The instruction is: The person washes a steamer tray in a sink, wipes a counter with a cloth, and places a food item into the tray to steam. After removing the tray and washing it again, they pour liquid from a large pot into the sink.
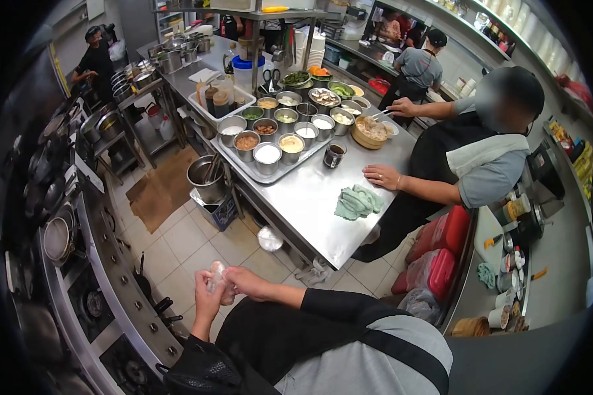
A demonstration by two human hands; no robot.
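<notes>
At the lower middle, my left hand (208, 295) and my right hand (245, 283) are close together in front of my black apron. Both have their fingers closed around a small clear-plastic-wrapped bundle (215, 282) with something pinkish-brown inside. Its exact contents cannot be made out, and the fingers hide part of it. The bundle is held above the tiled floor, between the stove and the steel table (296, 214).
A tray (244, 164) of several metal ingredient pots stands on the table, near a green cloth (356, 201). Across it, a co-worker (468, 145) holds tongs over a round container (370, 133). Left is a stove (99, 276) with pan handles jutting out; a metal pot (209, 181) stands by the table.
</notes>
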